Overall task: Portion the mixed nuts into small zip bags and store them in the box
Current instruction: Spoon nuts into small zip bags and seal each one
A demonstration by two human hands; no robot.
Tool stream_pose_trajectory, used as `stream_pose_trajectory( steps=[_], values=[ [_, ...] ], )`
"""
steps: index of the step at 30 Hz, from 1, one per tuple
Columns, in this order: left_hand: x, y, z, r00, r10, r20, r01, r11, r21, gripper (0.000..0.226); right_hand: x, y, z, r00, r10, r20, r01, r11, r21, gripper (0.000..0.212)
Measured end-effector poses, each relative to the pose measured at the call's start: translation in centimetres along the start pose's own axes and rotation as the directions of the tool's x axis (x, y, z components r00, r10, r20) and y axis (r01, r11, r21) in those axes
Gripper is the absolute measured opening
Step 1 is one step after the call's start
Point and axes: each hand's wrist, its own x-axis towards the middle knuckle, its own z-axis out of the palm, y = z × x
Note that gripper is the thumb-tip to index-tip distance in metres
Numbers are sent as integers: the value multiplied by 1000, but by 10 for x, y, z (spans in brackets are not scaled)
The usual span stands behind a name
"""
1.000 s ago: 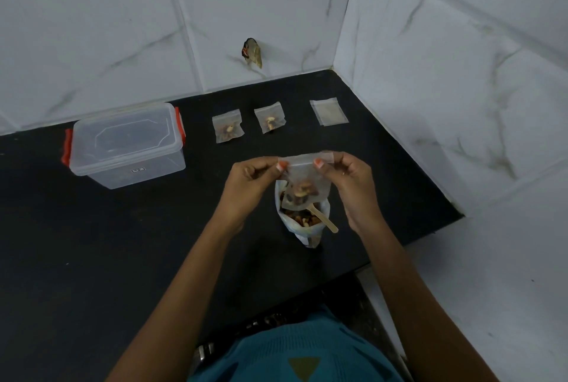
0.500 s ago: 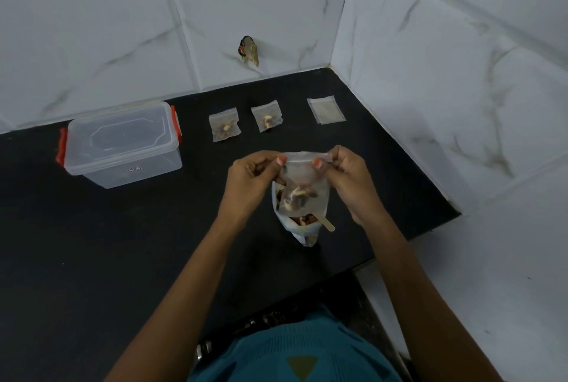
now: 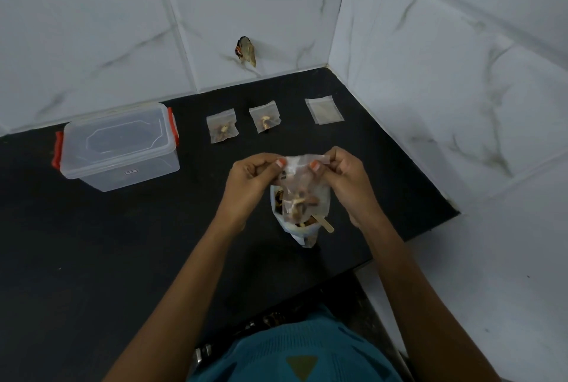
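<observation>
A black surface fills a corner between white marble-patterned wall tiles. At the far left of it stands a clear box with red latches, its lid on. To the right of the box, in a row along the back wall, lie a first filled bag, a second filled bag and, nearest the side wall, a flat empty bag, all apart from one another. In the middle, the small zip bag with a few nuts inside hangs above the surface. The left hand pinches its top left corner and the right hand its top right corner, with the fingers of both curled tight on the top edge. Directly below it stands the open pouch of mixed nuts, a wooden stick poking out of its mouth to the right.
</observation>
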Motion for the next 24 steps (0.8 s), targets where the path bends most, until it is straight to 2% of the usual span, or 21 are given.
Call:
stream_pose_trajectory(
  steps=[3, 6, 10, 12, 14, 17, 20, 24],
  values=[
    [1, -3, -4, 1000, 22, -11, -21, 997, 70, 18, 0, 2, 0, 1000, -11, -10, 11, 1000, -24, 9],
    [1, -5, -5, 999, 32, -2, -32, 993, 112, 19, 0, 4, -1, 998, 56, -14, -56, 998, -17, 12],
    [1, -6, -3, 997, 24, -72, -23, 1000, 21, 19, -1, 2, 4, 996, 94, -4, -93, 994, 60, 17],
    [2, -4, -3, 998, 35, -56, -36, 999, -5, 17, -1, 1, 7, 996, 85, -26, -83, 994, 71, 17],
    [2, -3, -2, 999, 31, -13, -32, 999, -41, 4, 0, 1, 10, 996, 70, -52, -67, 996, 59, 16],
    [4, -3, 0, 998, 60, -15, -60, 996, -58, 21, 0, 0, 15, 996, 23, -81, -21, 999, 33, 16],
    [5, -4, 1, 997, 64, -42, -67, 996, -60, 20, 0, -1, 19, 991, -33, -126, 31, 999, -14, 19],
    [4, -2, 1, 1000, 14, 18, -13, 995, -99, 18, 2, -1, 21, 984, -76, -159, 73, 997, -25, 20]
  ],
)
